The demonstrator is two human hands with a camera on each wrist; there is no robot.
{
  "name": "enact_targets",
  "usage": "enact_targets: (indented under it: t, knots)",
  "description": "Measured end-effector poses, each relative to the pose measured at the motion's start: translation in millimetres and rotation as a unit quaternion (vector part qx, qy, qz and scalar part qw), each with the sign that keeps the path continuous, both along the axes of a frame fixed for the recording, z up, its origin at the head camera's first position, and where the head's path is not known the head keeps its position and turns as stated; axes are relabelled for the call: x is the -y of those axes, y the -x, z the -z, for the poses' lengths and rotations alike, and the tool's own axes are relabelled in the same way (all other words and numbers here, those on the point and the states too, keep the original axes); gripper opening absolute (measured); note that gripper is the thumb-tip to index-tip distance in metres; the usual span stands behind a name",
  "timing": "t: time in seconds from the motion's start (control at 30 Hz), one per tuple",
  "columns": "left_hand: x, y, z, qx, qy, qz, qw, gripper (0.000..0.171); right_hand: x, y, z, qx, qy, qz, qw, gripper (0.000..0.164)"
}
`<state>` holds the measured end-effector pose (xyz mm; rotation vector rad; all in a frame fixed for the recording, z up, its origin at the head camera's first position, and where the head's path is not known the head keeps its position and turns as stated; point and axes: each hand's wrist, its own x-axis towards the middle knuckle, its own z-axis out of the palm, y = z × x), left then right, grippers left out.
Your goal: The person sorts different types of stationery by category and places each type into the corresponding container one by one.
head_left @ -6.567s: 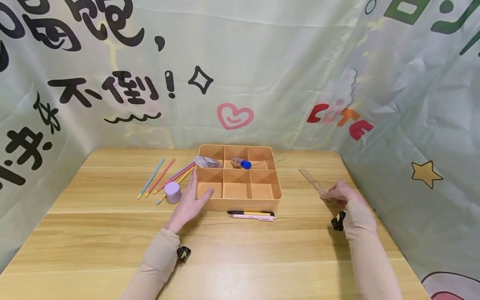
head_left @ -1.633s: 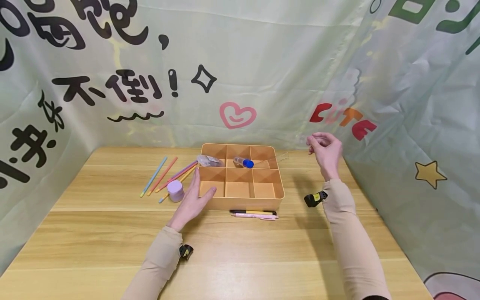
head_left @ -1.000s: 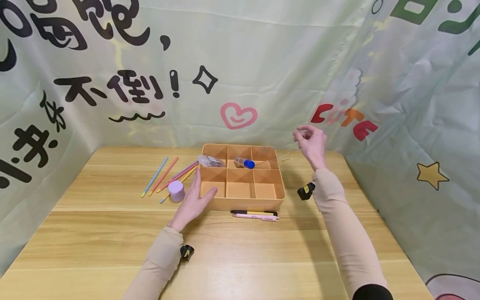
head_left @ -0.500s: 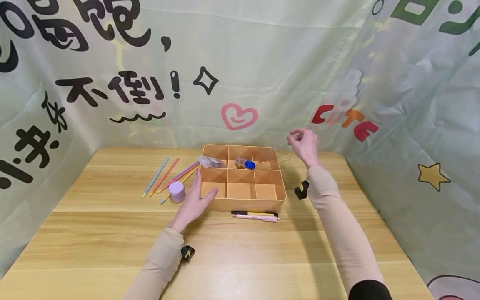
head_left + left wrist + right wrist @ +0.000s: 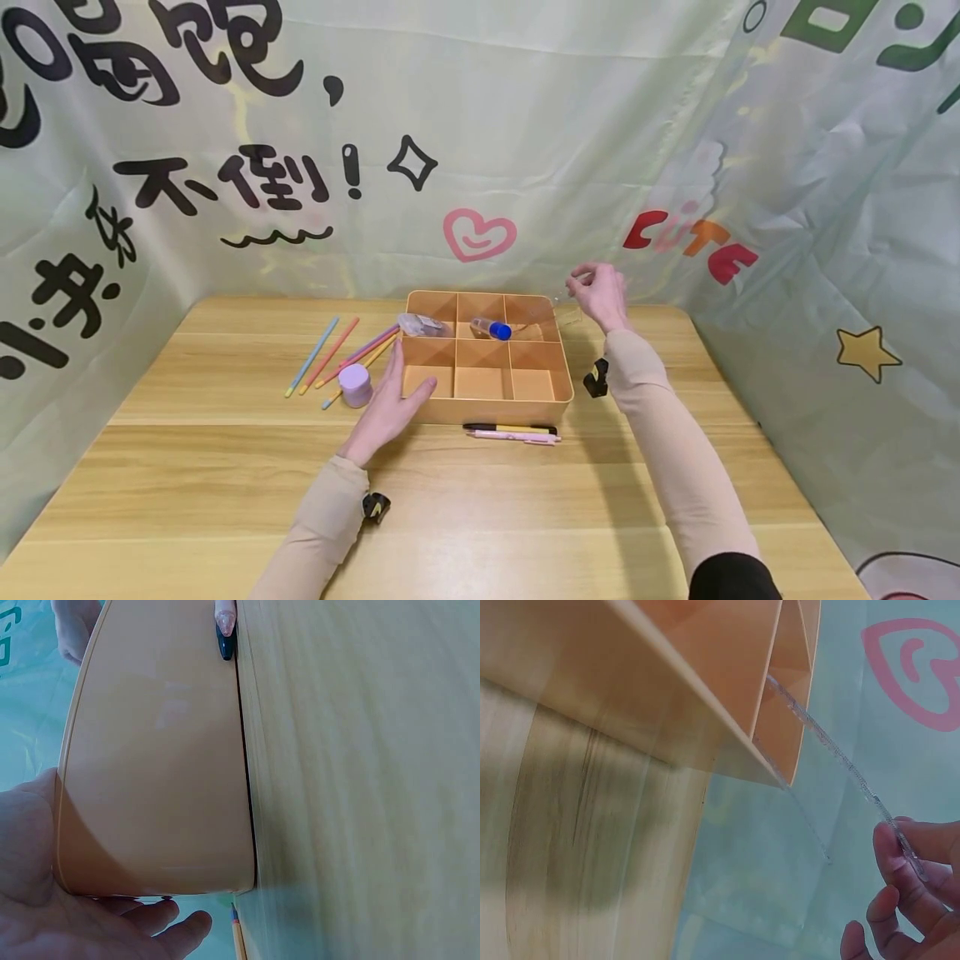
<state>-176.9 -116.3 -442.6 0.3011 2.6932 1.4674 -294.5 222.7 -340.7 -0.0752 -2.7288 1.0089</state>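
Observation:
A tan organizer box with several compartments stands on the table. My left hand rests against its front left corner, fingers along the side wall and thumb over the front rim. Above the back right corner, my right hand pinches one end of a clear ruler between thumb and fingers. The ruler slants down, its far end at the back right compartment. Another clear strip leans out of that compartment. A blue-capped clear bottle lies across the back middle compartment, and a clear packet lies at the back left.
A lilac round container stands left of the box. Several coloured pencils, among them a blue pencil, lie beyond it, some against the box. A yellow-and-black pen and a pink pen lie along the box's front. A printed cloth hangs behind.
My right hand has lifted the clear ruler off the right of the table and carried it left to the box's back right corner, lowering slightly. My left hand has stayed at the box.

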Motion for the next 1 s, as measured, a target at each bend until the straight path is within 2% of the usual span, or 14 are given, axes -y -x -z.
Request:
enact_targets:
  t: [0.5, 0.7, 1.0]
  knots:
    - [0.4, 0.8, 1.6, -0.004, 0.003, 0.000, 1.0000, 0.097, 2.3, 8.2, 12.5, 0.029, -0.024, 0.037, 0.999, 0.028]
    - [0.0, 0.9, 0.6, 0.002, 0.004, 0.000, 1.0000, 0.097, 2.2, 7.9, 14.8, 0.043, -0.025, 0.034, 0.998, 0.027]
    - [-0.2, 0.8, -0.3, 0.005, 0.004, 0.000, 1.0000, 0.097, -1.9, 7.7, 16.8, 0.057, -0.028, 0.022, 0.998, 0.035]
